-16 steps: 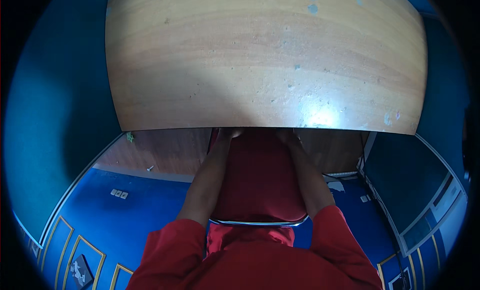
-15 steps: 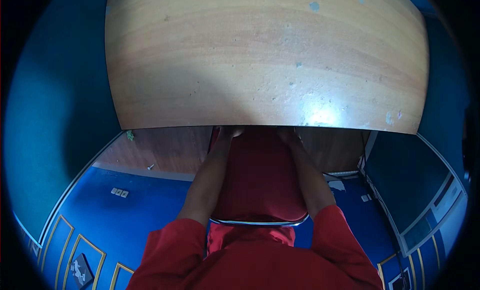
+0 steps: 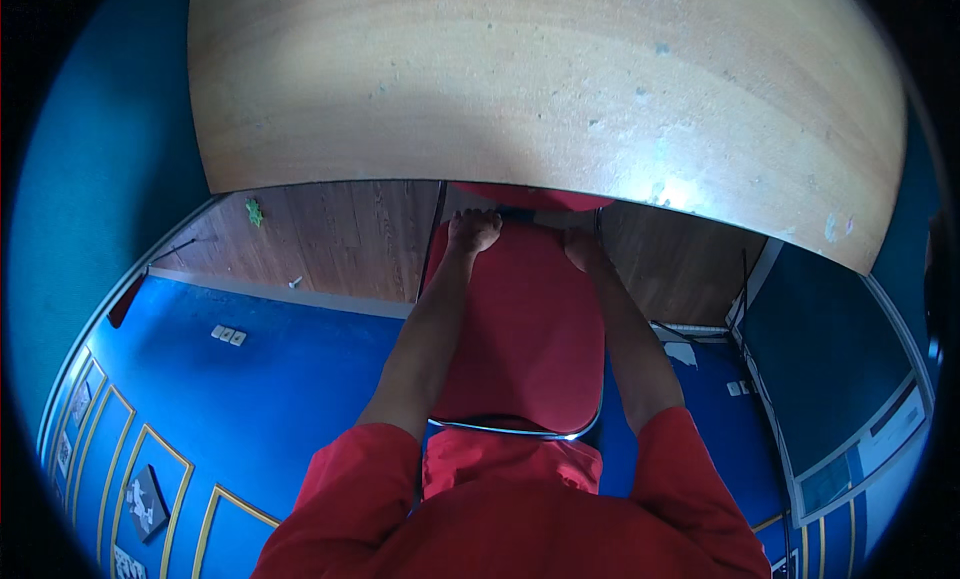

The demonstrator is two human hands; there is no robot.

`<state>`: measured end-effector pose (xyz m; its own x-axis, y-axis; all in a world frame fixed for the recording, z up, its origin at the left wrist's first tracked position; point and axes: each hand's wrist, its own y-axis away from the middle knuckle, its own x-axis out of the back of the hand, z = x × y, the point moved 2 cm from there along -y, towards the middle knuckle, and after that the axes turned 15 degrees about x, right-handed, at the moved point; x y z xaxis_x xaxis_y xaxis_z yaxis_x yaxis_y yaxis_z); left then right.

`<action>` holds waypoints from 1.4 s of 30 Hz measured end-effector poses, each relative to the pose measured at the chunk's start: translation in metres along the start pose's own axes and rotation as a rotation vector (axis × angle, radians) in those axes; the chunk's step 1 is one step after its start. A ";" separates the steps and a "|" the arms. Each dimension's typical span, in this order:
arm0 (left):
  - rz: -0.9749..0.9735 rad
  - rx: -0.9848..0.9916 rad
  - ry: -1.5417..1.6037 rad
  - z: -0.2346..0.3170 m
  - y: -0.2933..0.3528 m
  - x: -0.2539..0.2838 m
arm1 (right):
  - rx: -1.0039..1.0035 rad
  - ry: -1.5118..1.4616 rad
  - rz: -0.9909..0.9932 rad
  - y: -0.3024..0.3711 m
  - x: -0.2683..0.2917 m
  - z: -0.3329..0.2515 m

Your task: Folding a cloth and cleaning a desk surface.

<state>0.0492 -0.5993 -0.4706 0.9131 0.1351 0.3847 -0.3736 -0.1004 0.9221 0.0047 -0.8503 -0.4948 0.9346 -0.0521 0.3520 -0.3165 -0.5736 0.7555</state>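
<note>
A chair (image 3: 530,339) with red padding and a shiny metal rim stands close in front of me, between my forearms. My left hand (image 3: 475,231) is closed over the far left corner of its padded panel, with knuckles showing. At the far right corner, my right hand (image 3: 582,247) grips the edge, its fingers partly hidden behind the panel. Just beyond the hands, a second red padded part (image 3: 530,195) shows partly under the tabletop's edge. Whether the nearer panel is seat or backrest is hard to tell.
A large wooden tabletop (image 3: 480,109) with chipped spots spans the area ahead, its edge just beyond my hands. Wood-look floor (image 3: 340,239) shows beneath it. Blue walls (image 3: 300,379) with white sockets (image 3: 228,335) and gold-framed panels lie at the sides. Cables run along the right corner.
Both hands have come out from under the tabletop's edge into view. The chair's far edge and the second red part now show. The view has shifted and tilted slightly.
</note>
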 end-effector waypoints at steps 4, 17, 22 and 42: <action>0.000 -0.037 -0.050 0.002 0.002 -0.003 | -0.172 -0.305 0.133 0.003 -0.004 0.003; 0.204 -0.123 0.077 -0.018 0.104 0.000 | -0.120 -0.294 0.406 0.134 0.007 -0.073; 0.119 -0.112 0.034 -0.021 0.153 0.003 | -0.056 -0.251 0.411 0.172 0.020 -0.107; 0.171 -0.115 0.009 0.002 0.312 0.041 | 0.391 0.157 0.435 0.299 0.052 -0.224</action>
<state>-0.0291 -0.6272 -0.1672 0.8335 0.1343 0.5359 -0.5397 -0.0098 0.8418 -0.0777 -0.8412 -0.1268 0.6885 -0.2448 0.6827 -0.5530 -0.7862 0.2758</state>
